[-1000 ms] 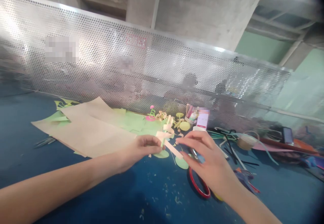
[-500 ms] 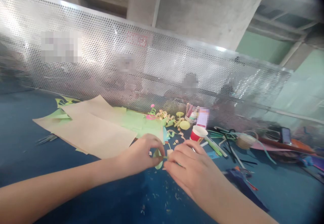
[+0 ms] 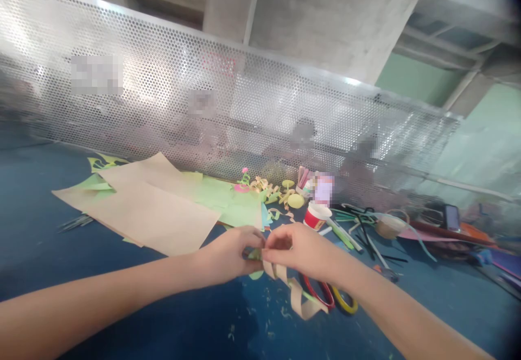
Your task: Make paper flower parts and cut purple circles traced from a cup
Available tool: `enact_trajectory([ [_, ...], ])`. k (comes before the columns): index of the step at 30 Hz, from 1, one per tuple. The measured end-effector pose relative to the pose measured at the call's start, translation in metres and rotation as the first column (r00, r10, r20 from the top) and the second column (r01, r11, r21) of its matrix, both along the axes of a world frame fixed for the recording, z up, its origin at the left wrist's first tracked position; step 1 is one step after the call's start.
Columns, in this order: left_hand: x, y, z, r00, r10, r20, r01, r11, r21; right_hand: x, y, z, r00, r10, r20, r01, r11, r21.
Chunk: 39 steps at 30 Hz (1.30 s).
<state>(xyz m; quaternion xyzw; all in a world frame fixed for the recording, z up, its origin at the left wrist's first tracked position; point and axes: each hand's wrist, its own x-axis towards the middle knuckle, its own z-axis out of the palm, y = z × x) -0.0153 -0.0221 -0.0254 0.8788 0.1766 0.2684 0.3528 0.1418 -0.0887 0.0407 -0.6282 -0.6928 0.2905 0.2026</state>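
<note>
My left hand [image 3: 234,257] is closed, thumb and fingers pinching a small green paper piece [image 3: 256,275] that hangs below the fingertips. My right hand [image 3: 303,248] meets it fingertip to fingertip and pinches one end of a tan paper strip [image 3: 296,297]. That strip curls down in a loose spiral below the right hand. Under the right wrist show loop handles, one red [image 3: 325,295] and one yellow [image 3: 345,301], which look like scissors; their blades are hidden. Whether the strip and the green piece are joined is hidden by the fingers.
Large tan paper sheets [image 3: 150,208] overlap green sheets [image 3: 240,208] on the left. Beyond my hands stand curled paper pieces [image 3: 264,183] and a red and white paper cup [image 3: 317,216]. A phone [image 3: 451,218] and thin sticks lie right. A perforated metal screen [image 3: 171,88] borders the table.
My right hand has turned and lifted, so the hanging tan paper strip and the red and yellow handles now show. My left hand has stayed nearly in place with the green piece.
</note>
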Motion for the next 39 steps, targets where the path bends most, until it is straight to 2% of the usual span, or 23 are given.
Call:
enact_trajectory([
  [2,0.000,0.002,-0.003,0.998,-0.005,-0.055,0.000,0.996,-0.093,0.006,0.004,-0.004,0.981,-0.067,-0.184,0.044,0.991,-0.125],
  [5,0.001,0.004,-0.009,0.997,-0.041,-0.059,0.027,0.974,-0.223,0.014,0.010,-0.012,0.887,-0.206,-0.412,0.077,0.948,-0.309],
  [8,0.003,0.006,-0.015,0.995,-0.093,0.027,0.097,0.920,-0.379,0.017,0.014,-0.017,0.812,-0.313,-0.493,0.057,0.883,-0.466],
  [11,0.005,0.006,-0.018,0.982,-0.154,0.107,0.188,0.830,-0.526,0.020,0.016,-0.023,0.776,-0.315,-0.547,0.000,0.866,-0.500],
  [15,0.006,0.005,-0.016,0.973,-0.161,0.168,0.231,0.766,-0.600,0.028,0.014,-0.030,0.698,-0.252,-0.670,-0.088,0.898,-0.430],
  [19,0.005,0.005,-0.012,0.968,-0.144,0.205,0.243,0.734,-0.635,0.039,0.009,-0.030,0.666,-0.231,-0.709,-0.089,0.919,-0.383],
  [22,0.006,0.005,-0.010,0.966,-0.123,0.228,0.248,0.695,-0.675,0.043,0.006,-0.027,0.720,-0.176,-0.671,-0.056,0.949,-0.309],
  [25,0.007,0.004,-0.009,0.957,-0.103,0.272,0.270,0.662,-0.699,0.042,0.003,-0.028,0.817,-0.100,-0.567,0.039,0.992,-0.119],
  [28,0.009,0.003,-0.010,0.953,-0.072,0.296,0.272,0.637,-0.721,0.039,0.000,-0.033,0.871,-0.042,-0.489,0.101,0.990,0.094],
  [30,0.010,0.001,-0.010,0.956,-0.039,0.291,0.251,0.625,-0.739,0.036,-0.002,-0.035,0.889,-0.028,-0.457,0.124,0.975,0.183],
  [35,0.012,-0.002,-0.009,0.955,0.039,0.293,0.220,0.569,-0.792,0.028,-0.006,-0.034,0.909,-0.089,-0.407,0.185,0.962,0.201],
  [39,0.012,-0.003,-0.006,0.936,0.066,0.346,0.264,0.519,-0.813,0.025,-0.006,-0.038,0.876,-0.086,-0.474,0.204,0.958,0.203],
])
